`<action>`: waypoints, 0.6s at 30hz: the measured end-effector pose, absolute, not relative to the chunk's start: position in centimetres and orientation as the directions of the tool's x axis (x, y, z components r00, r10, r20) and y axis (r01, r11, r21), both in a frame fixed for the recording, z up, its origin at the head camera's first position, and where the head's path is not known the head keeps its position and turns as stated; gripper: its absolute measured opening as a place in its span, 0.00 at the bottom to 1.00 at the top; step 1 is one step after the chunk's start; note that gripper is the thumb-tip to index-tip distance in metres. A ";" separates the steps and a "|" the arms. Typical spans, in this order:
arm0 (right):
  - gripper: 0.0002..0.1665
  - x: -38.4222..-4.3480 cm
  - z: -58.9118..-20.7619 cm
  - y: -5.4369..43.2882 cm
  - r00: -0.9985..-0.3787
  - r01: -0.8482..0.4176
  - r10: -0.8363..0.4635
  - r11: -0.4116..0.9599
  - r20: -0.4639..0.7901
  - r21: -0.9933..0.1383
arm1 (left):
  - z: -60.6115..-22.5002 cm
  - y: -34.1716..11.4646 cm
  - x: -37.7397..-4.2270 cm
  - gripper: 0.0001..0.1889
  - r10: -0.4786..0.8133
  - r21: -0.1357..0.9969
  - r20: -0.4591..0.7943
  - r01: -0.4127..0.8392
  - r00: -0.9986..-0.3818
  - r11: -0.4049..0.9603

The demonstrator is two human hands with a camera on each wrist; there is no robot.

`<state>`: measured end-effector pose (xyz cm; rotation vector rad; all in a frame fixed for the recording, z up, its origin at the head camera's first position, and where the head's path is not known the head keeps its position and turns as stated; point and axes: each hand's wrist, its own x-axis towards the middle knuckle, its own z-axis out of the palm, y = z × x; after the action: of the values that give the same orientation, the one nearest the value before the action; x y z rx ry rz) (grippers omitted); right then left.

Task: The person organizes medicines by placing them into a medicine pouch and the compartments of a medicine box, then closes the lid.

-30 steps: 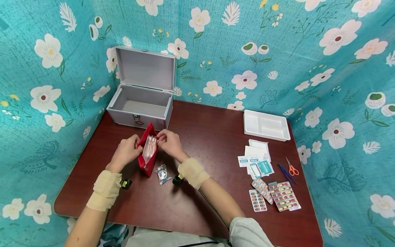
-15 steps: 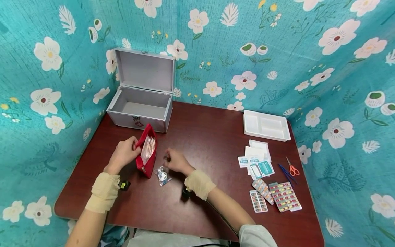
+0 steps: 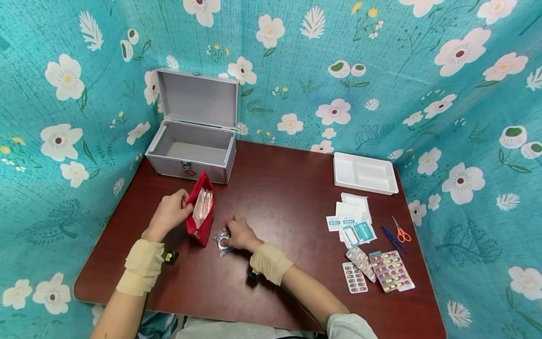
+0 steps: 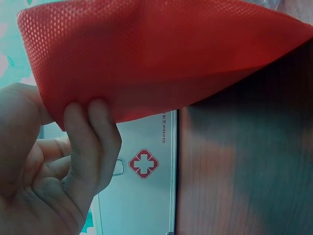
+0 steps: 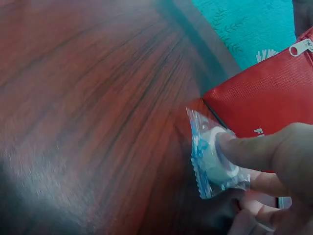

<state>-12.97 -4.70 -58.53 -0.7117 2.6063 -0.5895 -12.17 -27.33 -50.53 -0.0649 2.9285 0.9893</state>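
Note:
My left hand (image 3: 170,212) pinches the upper edge of a red zip pouch (image 4: 161,58), fingers on the outside of its wall. The pouch stands upright with its mouth open, and packed flat clear packets (image 3: 204,206) show inside. To the right of the pouch, my right hand (image 3: 243,234) pinches a white roll of medical tape (image 5: 215,156) in a clear, blue-printed wrapper. The thumb (image 5: 249,149) presses on the roll's near face, with the fingers behind it. In the head view the hand partly hides the roll, low over the table.
An open grey metal case (image 3: 190,165) stands behind the pouch. At the right are a white divided tray (image 3: 355,173), dressing packets (image 3: 353,221), blister packs of capsules (image 3: 389,270), blue tweezers (image 3: 394,238) and orange-handled scissors (image 3: 401,233). Floral cloth (image 3: 292,70) surrounds the table (image 3: 288,207).
My right hand has left the pouch's rim, come down toward me and taken hold of the wrapped tape roll. The left hand stays on the pouch.

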 end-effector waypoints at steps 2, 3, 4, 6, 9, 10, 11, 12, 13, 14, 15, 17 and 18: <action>0.19 -12.9 -58.6 -4.7 -0.801 -0.385 -0.547 0.782 -0.243 -0.491 | -50.5 -27.4 -12.2 0.04 -0.021 0.604 -0.058 -0.052 -0.998 0.795; 0.17 -12.9 -58.7 -4.6 -0.800 -0.384 -0.548 0.779 -0.242 -0.495 | -50.5 -27.3 -12.2 0.04 -0.022 0.604 -0.060 -0.054 -0.998 0.795; 0.16 -12.9 -58.7 -4.6 -0.801 -0.379 -0.547 0.777 -0.242 -0.502 | -50.5 -27.3 -12.2 0.04 -0.024 0.604 -0.062 -0.056 -0.998 0.795; 0.15 -13.0 -58.8 -4.5 -0.799 -0.379 -0.554 0.766 -0.234 -0.520 | -50.4 -27.3 -12.3 0.04 -0.024 0.605 -0.062 -0.057 -0.998 0.794; 0.15 -13.2 -59.0 -4.2 -0.791 -0.393 -0.576 0.735 -0.205 -0.552 | -50.4 -27.2 -12.3 0.04 -0.023 0.606 -0.062 -0.056 -0.998 0.794; 0.15 -13.2 -59.1 -4.0 -0.789 -0.392 -0.582 0.722 -0.195 -0.569 | -50.4 -27.2 -12.3 0.04 -0.021 0.605 -0.060 -0.053 -0.998 0.794; 0.15 -13.2 -59.2 -3.9 -0.786 -0.397 -0.591 0.708 -0.182 -0.584 | -50.5 -27.2 -12.2 0.04 -0.020 0.604 -0.059 -0.052 -0.998 0.796; 0.16 -13.2 -59.3 -3.8 -0.784 -0.398 -0.597 0.695 -0.171 -0.599 | -50.5 -27.2 -12.2 0.04 -0.020 0.604 -0.063 -0.054 -0.998 0.795; 0.16 -13.2 -59.4 -3.7 -0.784 -0.394 -0.599 0.684 -0.165 -0.614 | -50.5 -27.2 -12.2 0.04 -0.021 0.603 -0.064 -0.056 -0.998 0.796; 0.16 -13.1 -59.4 -3.5 -0.785 -0.388 -0.599 0.674 -0.158 -0.628 | -50.6 -27.2 -12.1 0.04 -0.021 0.603 -0.067 -0.058 -0.998 0.796; 0.16 -13.1 -59.5 -3.4 -0.789 -0.381 -0.596 0.667 -0.151 -0.640 | -50.6 -27.2 -12.1 0.04 -0.024 0.604 -0.073 -0.064 -0.997 0.795; 0.16 -13.1 -59.6 -3.2 -0.800 -0.366 -0.585 0.653 -0.134 -0.663 | -50.6 -27.1 -12.1 0.05 -0.029 0.608 -0.081 -0.073 -0.996 0.791; 0.16 -13.1 -59.7 -3.0 -0.807 -0.358 -0.577 0.645 -0.124 -0.675 | -50.6 -27.1 -12.1 0.05 -0.030 0.610 -0.084 -0.075 -0.996 0.789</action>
<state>-13.15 -3.03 -59.69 -0.7465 2.5378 -0.9384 -12.13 -27.07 -50.62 -0.0848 2.9049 0.9952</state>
